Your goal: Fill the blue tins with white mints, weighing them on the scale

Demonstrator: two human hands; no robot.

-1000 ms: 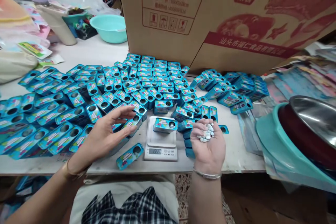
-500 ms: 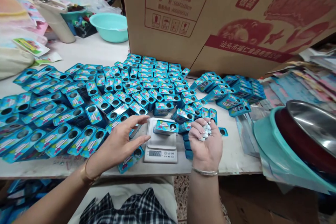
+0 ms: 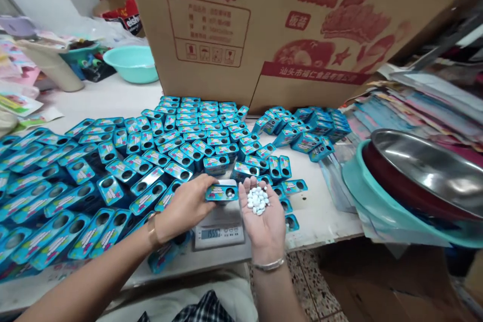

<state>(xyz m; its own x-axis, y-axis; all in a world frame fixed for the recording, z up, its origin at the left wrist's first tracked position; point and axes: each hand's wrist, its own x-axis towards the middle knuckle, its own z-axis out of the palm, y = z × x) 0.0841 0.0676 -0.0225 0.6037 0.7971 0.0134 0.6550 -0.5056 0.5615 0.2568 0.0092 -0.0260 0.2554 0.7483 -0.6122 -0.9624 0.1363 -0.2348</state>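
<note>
With fingers and thumb around its left end, my left hand (image 3: 184, 206) grips a small blue tin (image 3: 219, 193). White pieces show in the tin's round top opening. Below the tin is a digital kitchen scale (image 3: 219, 236) with lit digits; whether the tin still touches its plate I cannot tell. My right hand (image 3: 266, 229) lies palm up just right of the tin, fingers slightly curled, cupping a heap of small white candies (image 3: 258, 200). Many similar tins (image 3: 151, 158) with round openings stand close together left of and behind the scale.
A large cardboard box (image 3: 256, 45) stands behind the tins. Further tins (image 3: 302, 128) are grouped at the back right. Stacked basins, including a metal bowl (image 3: 426, 176), sit at the right edge near piled printed sheets (image 3: 400, 110). A turquoise basin (image 3: 132, 65) is at the back left.
My left hand has closed on the tin at the scale. My right hand has opened flatter and come beside the tin, showing more candies. The head view has shifted right.
</note>
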